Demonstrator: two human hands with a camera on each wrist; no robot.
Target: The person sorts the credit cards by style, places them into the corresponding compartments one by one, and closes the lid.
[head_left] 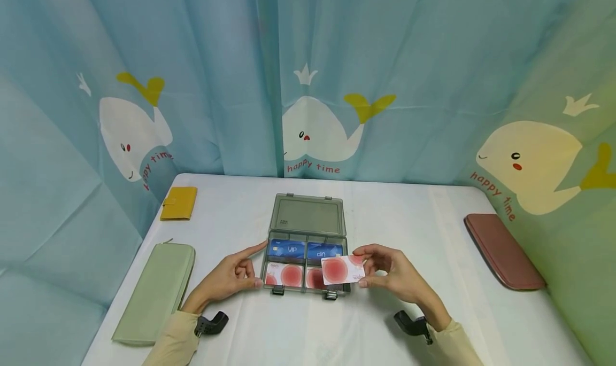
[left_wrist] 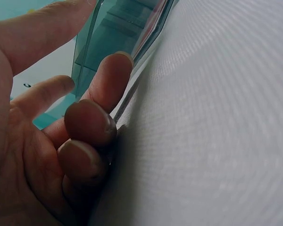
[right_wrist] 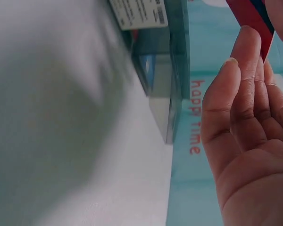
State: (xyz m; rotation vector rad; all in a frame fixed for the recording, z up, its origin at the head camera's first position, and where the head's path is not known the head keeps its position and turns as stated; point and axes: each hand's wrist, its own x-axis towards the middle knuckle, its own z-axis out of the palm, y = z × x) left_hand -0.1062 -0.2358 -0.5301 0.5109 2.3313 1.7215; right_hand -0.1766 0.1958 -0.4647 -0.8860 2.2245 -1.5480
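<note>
Two hands [head_left: 226, 279] [head_left: 394, 276] flanking an open grey compartment box [head_left: 305, 244], left one bracing, right one carrying. Right hand pinching a white card with a red circle [head_left: 343, 270] between thumb and fingertips, hovering just over the box's near right corner, long axis lying across from left to right and tilting slightly up toward the right. Nearest free-looking slot sitting directly under and just left of that card, in the near row, beside other red-circle cards [head_left: 285, 274]; blue cards [head_left: 306, 250] filling the far row, beyond the fingertips. Left hand resting against the box's left wall, index finger stretching along the edge, thumb touching the near corner, remaining fingers [left_wrist: 87, 123] curling loosely onto the tablecloth [left_wrist: 217, 141] and gripping nothing. Right hand clearly being the nearer one to the slot, needing only a short drop down and leftward
</note>
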